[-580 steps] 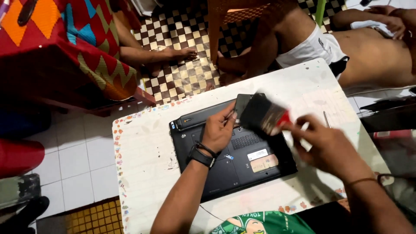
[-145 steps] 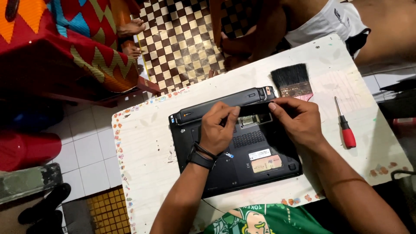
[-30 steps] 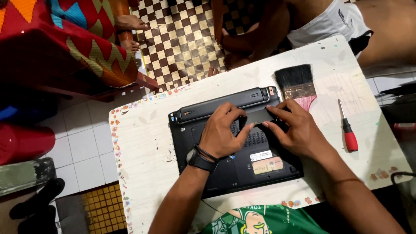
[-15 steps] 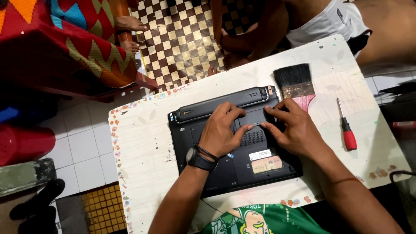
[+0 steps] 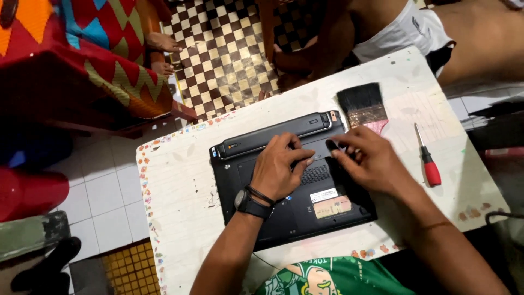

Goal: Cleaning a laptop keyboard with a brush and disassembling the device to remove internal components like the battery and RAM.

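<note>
Both hands press flat on an upturned black laptop (image 5: 289, 188) lying on the white worktop (image 5: 180, 207). My left hand (image 5: 281, 172) spreads its fingers over the panel near the battery strip; my right hand (image 5: 368, 161) lies beside it, fingers curled down. Neither grips anything I can see, though whatever sits under the palms is hidden. A paintbrush (image 5: 363, 106) and a red-handled screwdriver (image 5: 428, 161) lie to the right. Another person's body is cut off at the top edge.
</note>
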